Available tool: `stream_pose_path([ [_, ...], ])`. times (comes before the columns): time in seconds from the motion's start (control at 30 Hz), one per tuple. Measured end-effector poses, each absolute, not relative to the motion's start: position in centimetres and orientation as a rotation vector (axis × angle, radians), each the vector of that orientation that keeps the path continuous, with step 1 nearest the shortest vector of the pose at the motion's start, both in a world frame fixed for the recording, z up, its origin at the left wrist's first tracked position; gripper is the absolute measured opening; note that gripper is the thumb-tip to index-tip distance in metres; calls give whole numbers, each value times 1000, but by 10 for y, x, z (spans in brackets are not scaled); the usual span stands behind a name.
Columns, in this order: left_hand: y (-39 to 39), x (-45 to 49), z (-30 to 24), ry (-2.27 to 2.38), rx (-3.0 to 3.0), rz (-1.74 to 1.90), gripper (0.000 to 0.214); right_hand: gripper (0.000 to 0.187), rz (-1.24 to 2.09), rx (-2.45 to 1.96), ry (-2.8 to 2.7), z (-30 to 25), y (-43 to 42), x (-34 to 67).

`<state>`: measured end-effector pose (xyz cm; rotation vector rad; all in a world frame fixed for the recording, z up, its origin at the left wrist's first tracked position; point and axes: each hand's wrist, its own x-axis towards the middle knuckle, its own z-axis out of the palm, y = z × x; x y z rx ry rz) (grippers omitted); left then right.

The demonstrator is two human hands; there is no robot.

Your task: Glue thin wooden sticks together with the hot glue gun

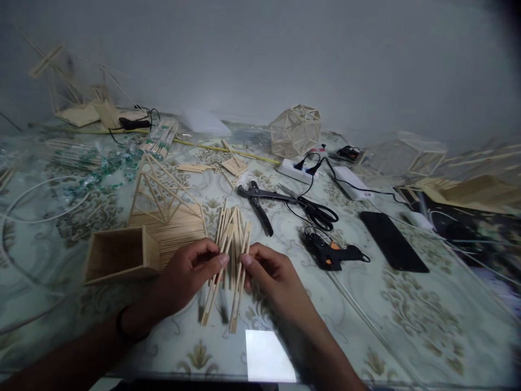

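Wooden sticks (231, 255) bundle, long axis pointing away

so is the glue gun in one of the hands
No, the glue gun lies on the table, right of the stick bundle.

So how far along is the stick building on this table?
Already built: a wooden box, a slatted frame behind it and a ball-shaped frame near the wall. In hand: the left hand and right hand pinch a loose bundle of sticks. Left: those sticks are not yet joined to anything, and the glue gun lies untouched on the table.
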<state>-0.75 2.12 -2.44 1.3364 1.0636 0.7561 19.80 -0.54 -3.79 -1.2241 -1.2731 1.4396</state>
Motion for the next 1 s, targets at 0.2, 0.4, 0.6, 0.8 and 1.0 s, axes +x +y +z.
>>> stream_pose_path([
  [0.2, 19, -10, -20, 937, 1246, 856, 24, 33, 1473, -1220, -1317, -33, -12, 194],
  [0.4, 17, -14, -29, 850, 1068, 894, 14, 33, 1471, -1214, -1438, -22, -20, 192],
  [0.6, 17, -15, -23, 938, 1092, 903, 21, 31, 1476, -1182, -1593, -24, -20, 192],
  [0.8, 17, -14, -18, 987, 1144, 875, 20, 31, 1473, -1141, -1640, -22, -18, 191],
  [1.0, 20, -12, -17, 983, 1242, 851, 25, 30, 1441, -1158, -1616, -26, -17, 192],
])
